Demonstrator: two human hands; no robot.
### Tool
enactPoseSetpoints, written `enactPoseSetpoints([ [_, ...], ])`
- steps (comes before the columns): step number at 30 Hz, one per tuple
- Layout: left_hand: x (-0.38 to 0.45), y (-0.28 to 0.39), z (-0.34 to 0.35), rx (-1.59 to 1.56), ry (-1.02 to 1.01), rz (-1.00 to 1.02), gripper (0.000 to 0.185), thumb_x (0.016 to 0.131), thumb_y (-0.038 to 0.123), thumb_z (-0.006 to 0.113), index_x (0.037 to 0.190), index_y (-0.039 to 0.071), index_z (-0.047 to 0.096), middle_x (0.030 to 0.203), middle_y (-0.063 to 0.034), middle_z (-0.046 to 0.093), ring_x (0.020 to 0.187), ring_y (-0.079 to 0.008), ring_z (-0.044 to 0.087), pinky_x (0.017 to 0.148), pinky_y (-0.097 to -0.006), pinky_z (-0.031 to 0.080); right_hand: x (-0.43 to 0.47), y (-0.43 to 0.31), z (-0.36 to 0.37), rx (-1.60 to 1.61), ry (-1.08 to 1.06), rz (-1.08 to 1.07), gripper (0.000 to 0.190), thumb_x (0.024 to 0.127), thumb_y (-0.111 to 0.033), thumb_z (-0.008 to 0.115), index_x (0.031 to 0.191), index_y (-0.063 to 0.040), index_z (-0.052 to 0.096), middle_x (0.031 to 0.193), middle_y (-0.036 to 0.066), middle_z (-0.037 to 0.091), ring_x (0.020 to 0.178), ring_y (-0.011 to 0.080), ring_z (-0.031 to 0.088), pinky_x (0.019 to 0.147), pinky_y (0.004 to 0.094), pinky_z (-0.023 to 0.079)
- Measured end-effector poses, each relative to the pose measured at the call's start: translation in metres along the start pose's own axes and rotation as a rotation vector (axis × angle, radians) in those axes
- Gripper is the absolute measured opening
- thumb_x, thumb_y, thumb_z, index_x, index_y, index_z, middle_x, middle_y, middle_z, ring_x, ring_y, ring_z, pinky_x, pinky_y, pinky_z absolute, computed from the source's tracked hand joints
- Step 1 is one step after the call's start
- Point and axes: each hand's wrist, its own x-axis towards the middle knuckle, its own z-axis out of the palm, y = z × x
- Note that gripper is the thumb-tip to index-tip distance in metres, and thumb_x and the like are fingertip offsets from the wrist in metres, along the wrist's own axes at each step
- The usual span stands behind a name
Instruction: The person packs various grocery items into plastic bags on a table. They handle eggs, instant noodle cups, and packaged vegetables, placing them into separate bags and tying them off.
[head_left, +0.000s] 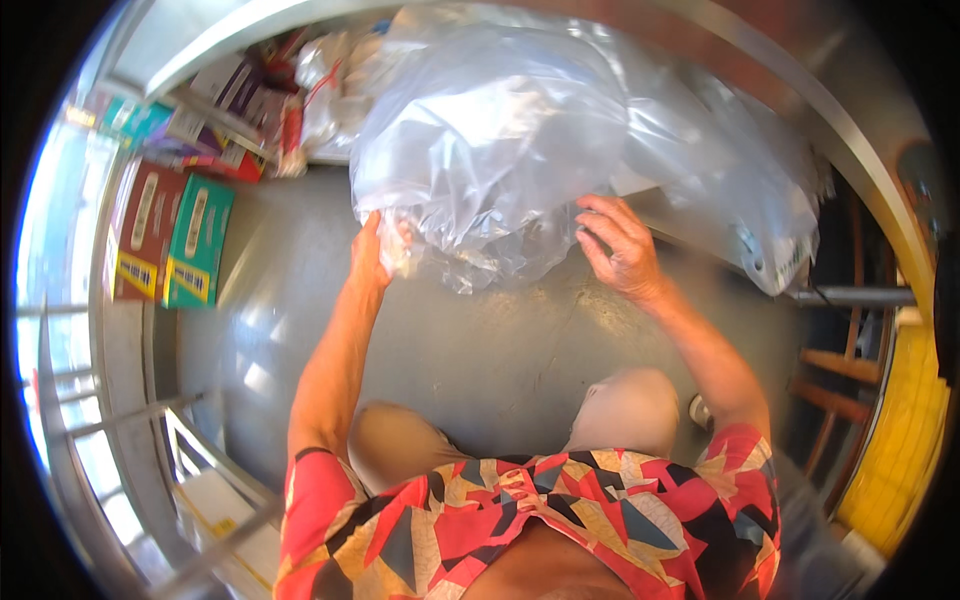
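A large clear plastic bag (487, 142), puffed out and crumpled, fills the upper middle of the head view above the floor. My left hand (371, 251) grips its gathered lower left edge, with some fingers showing blurred through the film. At the bag's lower right edge is my right hand (621, 247), its fingers spread and curved. Those fingertips are close to the film, and whether they touch it is unclear. More clear plastic (690, 142) spreads to the right behind the bag, hanging down over a shelf edge.
Brown (146, 232) and green cartons (199, 240) stand at left. Packets (289, 127) and boxes crowd a shelf above them. A metal frame (810, 82) arches overhead. Low at left is a metal rack (217, 450). Yellow material (892, 442) lines the right side, above the grey floor (487, 345).
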Motion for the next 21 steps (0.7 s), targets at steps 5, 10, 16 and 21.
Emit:
enactPoseSetpoints([
  [5, -0.096, 0.000, 0.064, 0.134, -0.064, 0.211, 0.034, 0.094, 0.029, 0.044, 0.112, 0.000, 0.049, 0.091, -0.0146, 0.061, 0.075, -0.0240, 0.061, 0.063, -0.0335, 0.052, 0.053, -0.078, 0.013, 0.093, -0.025, -0.240, 0.036, 0.065, -0.003, 0.071, 0.098, -0.001, 0.058, 0.103, 0.016, 0.058, 0.087, 0.0323, 0.059, 0.070, 0.0373, 0.050],
  [10, -0.175, -0.024, 0.096, 0.218, -0.189, 0.651, 0.041, 0.094, 0.027, 0.046, 0.124, -0.001, 0.045, 0.120, -0.0125, 0.051, 0.110, -0.0199, 0.051, 0.090, -0.0330, 0.042, 0.096, -0.087, 0.059, 0.220, -0.155, -0.211, 0.035, 0.067, -0.003, 0.069, 0.100, -0.004, 0.059, 0.097, 0.014, 0.060, 0.083, 0.0305, 0.061, 0.066, 0.0350, 0.050],
  [16, -0.219, -0.012, 0.033, 0.203, 0.323, 0.651, 0.042, 0.094, 0.026, 0.048, 0.127, 0.001, 0.044, 0.128, -0.0111, 0.048, 0.120, -0.0188, 0.043, 0.097, -0.0331, 0.035, 0.146, -0.057, 0.097, 1.125, -0.261, 0.627, 0.017, 0.083, 0.000, 0.048, 0.097, 0.001, 0.060, 0.086, 0.008, 0.063, 0.076, 0.0244, 0.063, 0.067, 0.0352, 0.052],
  [21, -0.233, -0.017, 0.000, 0.280, 0.540, 0.541, 0.066, 0.080, 0.027, 0.067, 0.133, 0.002, 0.036, 0.134, -0.0152, 0.038, 0.127, -0.0261, 0.033, 0.102, -0.0365, 0.031, 0.199, -0.070, 0.131, 1.682, -0.322, 0.923, 0.023, 0.085, -0.009, 0.043, 0.101, 0.005, 0.054, 0.087, 0.017, 0.062, 0.075, 0.0307, 0.063, 0.072, 0.0435, 0.052],
])
